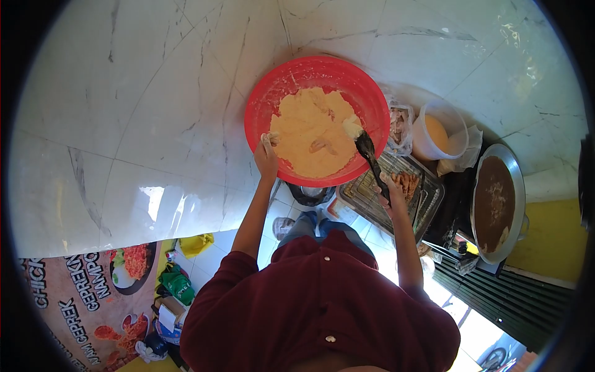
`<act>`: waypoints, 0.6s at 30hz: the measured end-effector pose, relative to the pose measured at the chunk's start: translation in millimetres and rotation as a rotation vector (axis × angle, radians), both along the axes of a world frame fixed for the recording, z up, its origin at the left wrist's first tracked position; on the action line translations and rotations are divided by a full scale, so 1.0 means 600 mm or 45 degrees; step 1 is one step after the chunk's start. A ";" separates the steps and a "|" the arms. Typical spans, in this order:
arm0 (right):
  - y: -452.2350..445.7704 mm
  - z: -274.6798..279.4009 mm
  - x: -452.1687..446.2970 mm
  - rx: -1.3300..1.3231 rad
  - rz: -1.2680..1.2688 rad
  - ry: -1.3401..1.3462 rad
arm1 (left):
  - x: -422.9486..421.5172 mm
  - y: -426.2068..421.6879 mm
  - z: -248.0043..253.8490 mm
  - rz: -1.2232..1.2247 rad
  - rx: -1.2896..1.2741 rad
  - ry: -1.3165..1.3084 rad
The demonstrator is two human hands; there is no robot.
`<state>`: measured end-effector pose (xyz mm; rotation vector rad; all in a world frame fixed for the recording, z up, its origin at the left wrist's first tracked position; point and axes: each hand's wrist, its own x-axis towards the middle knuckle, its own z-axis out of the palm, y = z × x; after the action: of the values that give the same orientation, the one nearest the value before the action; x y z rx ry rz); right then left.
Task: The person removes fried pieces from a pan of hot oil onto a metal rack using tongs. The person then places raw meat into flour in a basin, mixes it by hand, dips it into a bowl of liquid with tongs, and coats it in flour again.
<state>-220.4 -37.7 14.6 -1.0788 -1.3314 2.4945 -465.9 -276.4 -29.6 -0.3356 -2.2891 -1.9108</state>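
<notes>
A large red basin [255, 105] holds a heap of pale orange flour [304, 139], with a few coated pieces, apparently chicken [322, 146], partly showing in it. My left hand [266, 158] is closed over the basin's left rim, its fingertips caked with flour. From the right, my right hand [389, 193] grips black tongs [367, 149] that slant across the basin's rim. Against their far end, inside the basin, lies a whitish flour-coated lump [352, 127]; whether the tongs pinch it I cannot tell.
Right of the basin are a wire rack tray [365, 192] with fried pieces [406, 184], a plastic bag of pale pieces [400, 127] and a clear tub [455, 127]. A wide pan of brown oil [496, 198] stands far right. Tiled wall [186, 93] rises behind.
</notes>
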 end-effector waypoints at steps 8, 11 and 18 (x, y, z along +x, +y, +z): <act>-0.010 -0.014 0.005 -0.014 -0.048 -0.059 | 0.000 0.001 -0.003 -0.014 0.006 0.010; -0.004 -0.040 0.008 -0.001 -0.028 -0.025 | -0.001 0.000 -0.004 -0.040 -0.006 0.005; 0.010 0.008 0.027 -0.234 -0.128 0.174 | 0.001 0.006 -0.007 -0.197 -0.459 0.013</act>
<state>-204.2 -31.9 19.3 -0.9610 -1.0036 2.6025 -465.1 -272.7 -33.9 -0.5757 -2.6676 -1.5400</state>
